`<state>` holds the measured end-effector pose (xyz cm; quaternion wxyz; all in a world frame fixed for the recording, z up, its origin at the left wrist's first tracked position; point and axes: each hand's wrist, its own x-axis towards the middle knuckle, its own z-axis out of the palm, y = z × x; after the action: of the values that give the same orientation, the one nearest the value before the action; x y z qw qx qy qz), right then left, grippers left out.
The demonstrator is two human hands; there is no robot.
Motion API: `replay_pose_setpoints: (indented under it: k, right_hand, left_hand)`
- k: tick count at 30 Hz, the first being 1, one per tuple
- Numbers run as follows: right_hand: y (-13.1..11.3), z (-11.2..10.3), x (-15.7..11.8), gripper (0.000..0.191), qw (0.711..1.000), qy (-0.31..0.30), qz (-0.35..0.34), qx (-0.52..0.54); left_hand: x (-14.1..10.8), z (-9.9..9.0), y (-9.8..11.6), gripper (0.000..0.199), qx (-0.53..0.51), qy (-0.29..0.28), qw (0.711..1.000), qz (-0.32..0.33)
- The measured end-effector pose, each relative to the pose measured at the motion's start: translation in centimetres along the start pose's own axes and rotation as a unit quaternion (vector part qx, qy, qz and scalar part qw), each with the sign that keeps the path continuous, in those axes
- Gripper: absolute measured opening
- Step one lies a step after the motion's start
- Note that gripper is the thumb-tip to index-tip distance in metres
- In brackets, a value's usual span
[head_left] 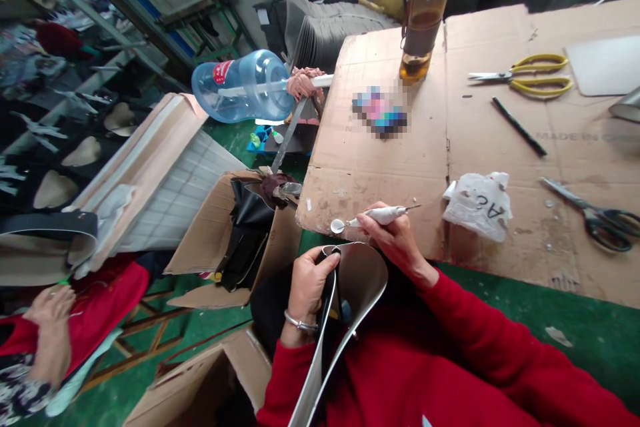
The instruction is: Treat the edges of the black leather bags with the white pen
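Observation:
My left hand (307,280), with a metal bangle at the wrist, pinches the top edge of a bent sheet piece (363,273), dark on one side and pale grey on the other. The piece curves in a loop over my lap. In my right hand (395,237) is a white-handled tool (385,215) with a thin metal tip pointing right. Just left of the tool's rear end, a small round white cap (337,226) is at the table corner; whether they touch is unclear.
On the cardboard-covered table (380,167) are a bottle (425,20), yellow-handled scissors (540,73), black scissors (600,220), a black pen (517,125) and a crumpled plastic bag (480,203). Open cartons (205,233) stand left. Another person's hand (50,307) is at the far left.

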<state>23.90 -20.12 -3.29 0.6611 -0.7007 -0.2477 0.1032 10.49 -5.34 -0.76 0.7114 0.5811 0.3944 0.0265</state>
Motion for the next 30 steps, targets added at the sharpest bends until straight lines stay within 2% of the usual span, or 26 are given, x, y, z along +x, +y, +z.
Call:
replay_pose_setpoints:
  k: [4, 11, 16, 22, 25, 30]
  right_hand:
    - [-0.1, -0.7, 0.0, 0.034, 0.995, -0.046, 0.035, 0.086]
    - [-0.7, -1.1, 0.1, 0.033, 0.988, -0.089, 0.034, 0.121]
    - [-0.6, -1.1, 0.0, 0.036, 0.985, -0.099, 0.044, 0.135]
    - [-0.6, -1.4, 0.2, 0.038, 0.988, -0.132, 0.009, 0.084]
    - [-0.5, -1.5, 0.1, 0.039, 0.984, -0.150, 0.027, 0.090]
    - [-0.3, -2.1, 0.0, 0.041, 0.971, -0.204, 0.065, 0.109]
  left_hand:
    - [-0.4, 0.1, 0.3, 0.026, 0.056, -0.018, 0.998, 0.024]
    - [-1.0, 0.4, 0.4, 0.023, 0.097, -0.040, 0.994, 0.040]
    - [-1.2, 0.5, 0.3, 0.025, 0.076, -0.039, 0.996, 0.036]
    - [-1.3, 0.6, 0.2, 0.025, 0.070, -0.048, 0.996, 0.035]
    - [-1.6, 0.4, -0.1, 0.026, 0.066, -0.054, 0.996, 0.027]
    - [-2.3, 0.7, -1.5, 0.022, 0.010, -0.093, 0.995, -0.024]
